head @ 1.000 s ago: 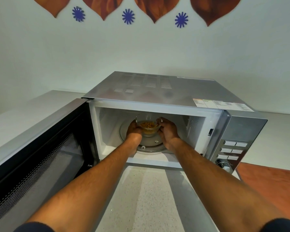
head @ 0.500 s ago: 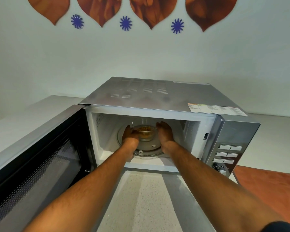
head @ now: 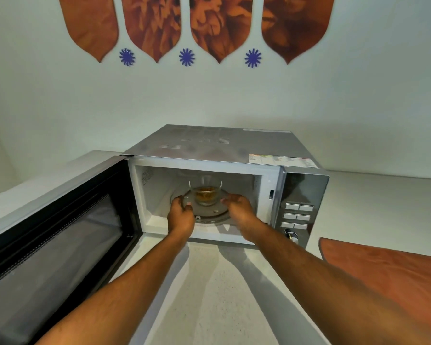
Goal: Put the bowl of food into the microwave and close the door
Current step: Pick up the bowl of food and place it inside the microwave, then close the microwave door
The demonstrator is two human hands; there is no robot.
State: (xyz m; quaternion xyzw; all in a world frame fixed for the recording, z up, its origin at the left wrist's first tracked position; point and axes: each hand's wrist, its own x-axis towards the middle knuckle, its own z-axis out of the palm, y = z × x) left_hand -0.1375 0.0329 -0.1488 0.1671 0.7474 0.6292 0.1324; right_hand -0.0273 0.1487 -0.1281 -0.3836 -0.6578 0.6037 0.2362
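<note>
A small clear glass bowl of brownish food (head: pixel 205 193) stands upright on the glass turntable (head: pixel 210 215) inside the silver microwave (head: pixel 217 145). The microwave door (head: pixel 60 232) hangs wide open to the left. My left hand (head: pixel 181 213) is inside the cavity, just left of and in front of the bowl, fingers loosely curled over the turntable's edge and off the bowl. Right of the bowl, my right hand (head: pixel 239 207) has its fingertips a short gap away, holding nothing.
The control panel (head: pixel 297 216) with buttons and a knob sits on the microwave's right side. An orange mat (head: pixel 383 272) lies on the speckled white counter (head: pixel 209 300) at the right. A pale wall with orange decorations rises behind.
Both hands have let go of the bowl and drawn back toward the cavity's mouth. The bowl now rests on the turntable. My head has pulled back and the view has tilted up.
</note>
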